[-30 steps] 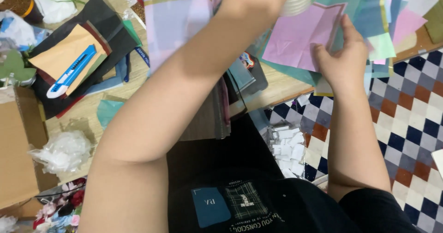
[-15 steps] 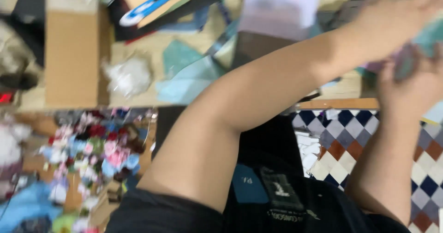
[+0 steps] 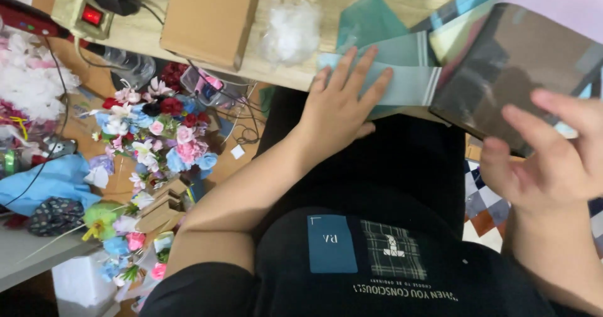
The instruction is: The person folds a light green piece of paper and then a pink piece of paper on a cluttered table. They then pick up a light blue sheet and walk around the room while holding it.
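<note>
Step in hand: sorting through sheets of coloured paper at the table edge, by the look of it, with one sheet pinned and another within reach.
Left hand (image 3: 339,107): lay flat, fingers (image 3: 361,72) spread wide and straight, pressing on a pale blue paper sheet (image 3: 408,81) that ran out beyond the fingertips over the wooden table (image 3: 157,25); nothing was gripped.
Right hand (image 3: 553,157): hovered open, fingers loosely curled, its fingertips just beside the near edge of a dark brown sheet (image 3: 515,66); contact could not be told.
Next move: likely called for closing the right fingers on that dark edge while the left kept the blue sheet still.
Beside the left hand: a cardboard box (image 3: 210,16), artificial flowers (image 3: 157,135) below.
</note>
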